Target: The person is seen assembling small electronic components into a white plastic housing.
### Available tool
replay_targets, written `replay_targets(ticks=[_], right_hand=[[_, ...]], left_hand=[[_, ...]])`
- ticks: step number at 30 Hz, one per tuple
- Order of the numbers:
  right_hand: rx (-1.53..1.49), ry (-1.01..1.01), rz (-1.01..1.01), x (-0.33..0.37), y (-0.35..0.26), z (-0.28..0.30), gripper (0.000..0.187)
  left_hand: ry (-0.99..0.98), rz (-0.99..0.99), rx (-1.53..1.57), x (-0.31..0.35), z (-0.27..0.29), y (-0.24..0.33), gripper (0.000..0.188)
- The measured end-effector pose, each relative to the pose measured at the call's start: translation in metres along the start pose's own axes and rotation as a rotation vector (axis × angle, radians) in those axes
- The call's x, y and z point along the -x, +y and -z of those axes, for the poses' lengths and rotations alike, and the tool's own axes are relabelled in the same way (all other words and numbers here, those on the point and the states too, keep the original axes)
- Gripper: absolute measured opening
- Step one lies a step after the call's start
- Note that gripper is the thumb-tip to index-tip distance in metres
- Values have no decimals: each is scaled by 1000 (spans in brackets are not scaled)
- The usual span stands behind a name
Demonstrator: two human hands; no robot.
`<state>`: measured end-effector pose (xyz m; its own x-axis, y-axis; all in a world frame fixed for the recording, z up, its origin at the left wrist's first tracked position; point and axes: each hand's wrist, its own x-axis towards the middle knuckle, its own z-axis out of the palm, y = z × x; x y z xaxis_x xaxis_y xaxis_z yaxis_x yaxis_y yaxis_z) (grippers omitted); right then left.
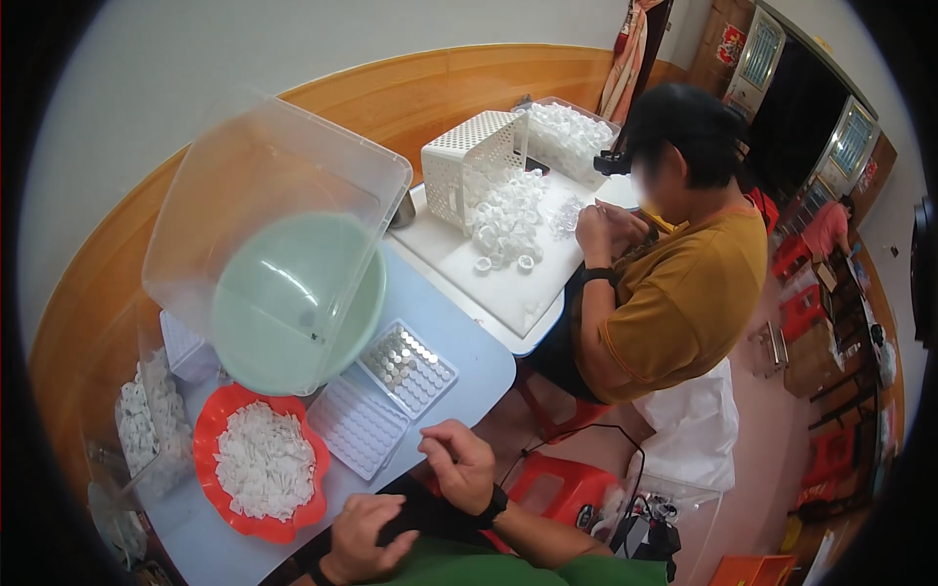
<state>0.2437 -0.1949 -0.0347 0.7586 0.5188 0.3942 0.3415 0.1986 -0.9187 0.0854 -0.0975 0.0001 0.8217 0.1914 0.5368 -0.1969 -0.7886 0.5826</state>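
Observation:
My left hand (pixel 363 540) is above the table's near edge, thumb and forefinger spread apart, with nothing visible between them. To its right, my right hand (pixel 461 469) is raised with its fingers curled together; whether something small is in them is hidden. Just beyond the hands lies a white tray of small pockets (pixel 358 427). Another white tray (pixel 426 388) adjoins it, with round silvery discs in many of its pockets. A red scalloped bowl (pixel 207 459), filled with small white strips (pixel 266 459), stands to the left of my hands.
A clear plastic bin (pixel 234 146) leans over a pale green basin (pixel 293 293) on the blue table (pixel 459 337). At the adjoining table, a person (pixel 694 283) handles something small beside a white basket (pixel 459 166) spilling white rings (pixel 505 217). A red stool (pixel 562 488) stands at right.

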Motion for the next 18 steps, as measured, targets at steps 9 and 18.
replay_targets(ticks=[9, 18], right_hand=[[-418, -14, -395, -8, 22, -8, 18], [-302, -32, -249, -7, 52, -9, 13]], left_hand=[[-19, -33, -100, 11, 11, -2, 35], [-146, -94, -54, 3, -12, -17, 27]])
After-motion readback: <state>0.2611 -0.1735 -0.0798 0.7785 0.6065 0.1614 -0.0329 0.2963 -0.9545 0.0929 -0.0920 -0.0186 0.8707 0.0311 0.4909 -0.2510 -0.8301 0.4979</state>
